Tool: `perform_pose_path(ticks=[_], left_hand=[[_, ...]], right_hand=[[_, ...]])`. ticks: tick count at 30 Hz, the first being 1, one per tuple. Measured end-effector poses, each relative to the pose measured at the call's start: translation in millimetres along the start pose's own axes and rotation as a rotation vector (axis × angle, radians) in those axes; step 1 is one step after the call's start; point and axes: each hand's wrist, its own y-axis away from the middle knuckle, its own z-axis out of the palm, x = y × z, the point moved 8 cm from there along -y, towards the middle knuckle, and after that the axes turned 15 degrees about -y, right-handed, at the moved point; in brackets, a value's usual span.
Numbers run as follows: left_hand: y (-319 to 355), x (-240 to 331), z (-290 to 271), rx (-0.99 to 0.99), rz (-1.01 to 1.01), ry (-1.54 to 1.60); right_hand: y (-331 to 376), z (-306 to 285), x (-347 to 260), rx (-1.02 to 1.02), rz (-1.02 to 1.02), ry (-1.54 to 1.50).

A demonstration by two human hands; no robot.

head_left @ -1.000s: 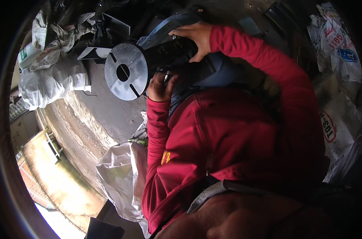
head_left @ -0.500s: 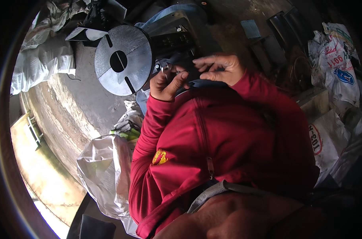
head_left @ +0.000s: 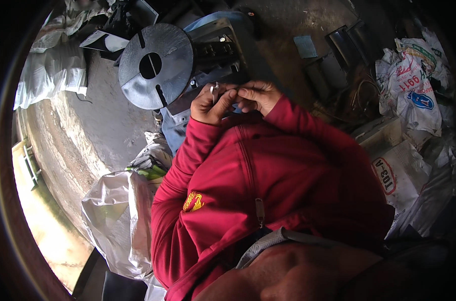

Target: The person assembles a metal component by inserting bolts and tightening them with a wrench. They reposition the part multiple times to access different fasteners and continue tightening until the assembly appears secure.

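My left hand point(head_left: 209, 106) is closed, and a small shiny metal piece point(head_left: 215, 89) sticks up between its fingers; its exact kind is hard to make out. My right hand point(head_left: 262, 96) meets the left at the fingertips, its thumb and fingers pinched together. Whatever lies between the two hands is too small or covered to name. Just beyond the left hand stands a large round grey metal disc point(head_left: 175, 57) with a centre hole and two slots. It sits against a dark machine frame point(head_left: 215, 50) with bolts.
To the left a white plastic sack point(head_left: 105, 215) stands beside my arm. Printed white sacks point(head_left: 411, 85) are piled on the right, near dark metal parts point(head_left: 346, 45). A flat blue piece point(head_left: 305, 46) lies on the floor ahead. Further left hangs pale sheeting point(head_left: 52, 75).
My right hand has moved left and closed, so its fingertips now meet the left hand's. The metal piece in my left hand now points upward more visibly. The view has shifted slightly.
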Motion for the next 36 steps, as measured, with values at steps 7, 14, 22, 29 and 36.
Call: perform_pose_path(ticks=[7,14,22,29,36], left_hand=[[8.4,-22.9,-29.3,0.096,0.019,0.056],[12.6,-23.1,-36.2,0.119,-0.022,0.086],[13.3,-11.9,-37.4,0.141,0.093,-0.051],[6.0,43.6,-37.8,0.307,0.390,-0.603],[-7.4,79.0,-10.5,0.338,0.700,-0.872]], right_hand=[[-3.6,-18.3,-1.5,0.349,0.047,-0.062],[-22.1,-18.9,-3.3,0.309,-0.030,-0.141],[-17.2,-4.9,-8.4,0.194,-0.075,-0.300],[-26.4,-15.0,-5.3,0.200,-0.126,-0.330],[-25.2,-7.7,-6.7,0.131,-0.131,-0.352]])
